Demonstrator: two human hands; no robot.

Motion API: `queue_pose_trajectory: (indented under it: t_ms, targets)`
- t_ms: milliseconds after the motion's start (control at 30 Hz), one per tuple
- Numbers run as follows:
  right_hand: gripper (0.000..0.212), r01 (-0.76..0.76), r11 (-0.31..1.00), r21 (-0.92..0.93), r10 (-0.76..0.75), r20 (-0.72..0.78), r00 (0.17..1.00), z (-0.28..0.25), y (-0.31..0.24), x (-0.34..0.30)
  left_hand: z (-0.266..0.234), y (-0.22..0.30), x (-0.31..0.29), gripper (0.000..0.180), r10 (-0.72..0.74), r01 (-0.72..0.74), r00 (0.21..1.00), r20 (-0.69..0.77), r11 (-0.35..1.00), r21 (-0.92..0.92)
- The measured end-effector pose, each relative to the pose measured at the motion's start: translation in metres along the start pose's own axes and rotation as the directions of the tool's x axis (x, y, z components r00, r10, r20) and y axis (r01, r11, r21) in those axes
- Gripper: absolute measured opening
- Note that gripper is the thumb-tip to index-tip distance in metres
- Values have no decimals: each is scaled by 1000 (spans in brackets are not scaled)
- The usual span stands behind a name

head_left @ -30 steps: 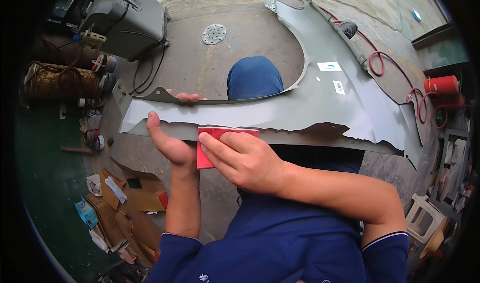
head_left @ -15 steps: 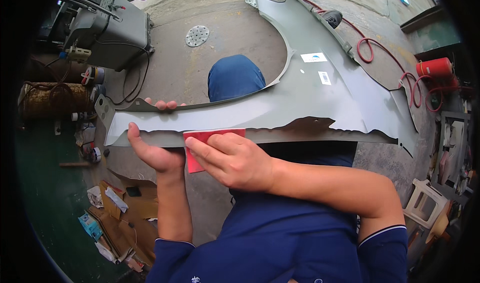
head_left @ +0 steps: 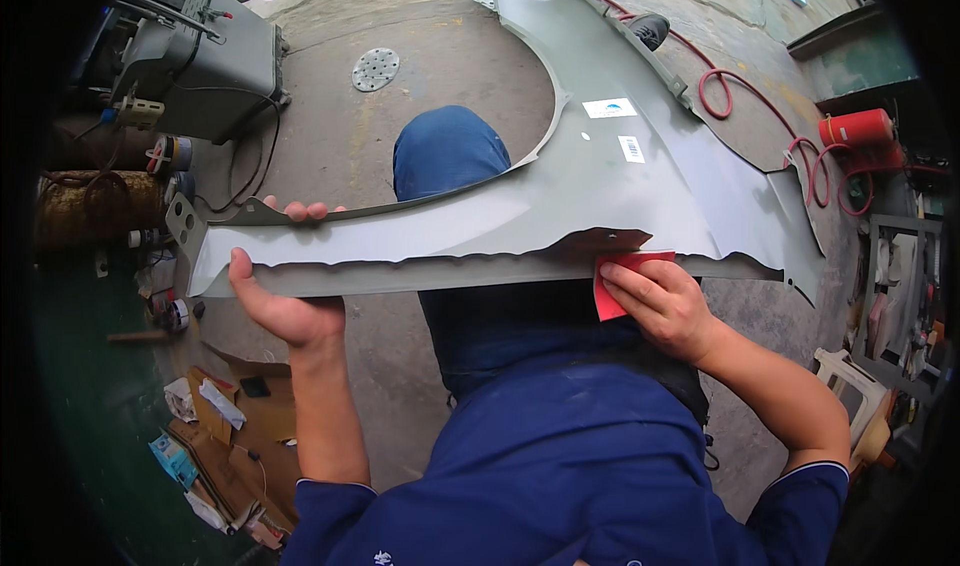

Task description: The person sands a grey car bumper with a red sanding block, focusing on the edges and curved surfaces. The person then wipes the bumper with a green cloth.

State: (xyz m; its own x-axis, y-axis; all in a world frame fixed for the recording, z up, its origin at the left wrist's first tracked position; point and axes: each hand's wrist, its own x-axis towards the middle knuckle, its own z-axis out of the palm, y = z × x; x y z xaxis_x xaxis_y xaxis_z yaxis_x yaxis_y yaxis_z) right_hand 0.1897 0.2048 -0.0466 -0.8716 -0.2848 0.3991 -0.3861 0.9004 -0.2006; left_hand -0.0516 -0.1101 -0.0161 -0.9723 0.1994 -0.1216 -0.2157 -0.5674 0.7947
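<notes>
A pale grey car fender (head_left: 610,181) lies across my lap, its curved wheel-arch edge facing away and two small stickers on its surface. My left hand (head_left: 290,301) grips the narrow left end, thumb on the near side and fingertips showing over the far edge. In my right hand (head_left: 665,306) is a red abrasive pad (head_left: 612,301), pinched and pressed to the fender's near edge, beside the notched dark section. Part of the pad is hidden under my fingers.
A grey wheeled machine (head_left: 205,66) with cables stands at the far left. Cardboard (head_left: 265,421) and scraps lie at lower left. A red hose (head_left: 720,76) runs along the floor at right, near a red cylinder (head_left: 855,129). A whitish plastic stool (head_left: 850,386) is at lower right.
My right hand has slid the red abrasive pad rightward along the near edge, from beside my left hand to the notched section. My left hand keeps its grip; the view has shifted slightly.
</notes>
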Motion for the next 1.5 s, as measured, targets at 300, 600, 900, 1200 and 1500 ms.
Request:
queue_pose_trajectory:
  t_ms: [300,600,900,1200,1500]
  targets:
    - [38,140,954,267,-50,-319,946,64,-83,150,7,1,5,59,-10,10,1000,9,1000,3]
    - [37,150,972,182,-119,-170,978,46,-58,112,3,0,3,60,30,-31,999,21,999,36]
    - [39,165,953,254,-115,-200,973,41,-66,137,7,8,9,58,31,-31,999,19,998,47]
    - [38,56,965,257,19,-281,960,55,-89,167,-1,8,10,58,-15,14,1000,24,1000,8]
    - [39,-117,992,45,119,-44,992,3,-13,15,-2,5,9,61,11,-13,999,35,999,45]
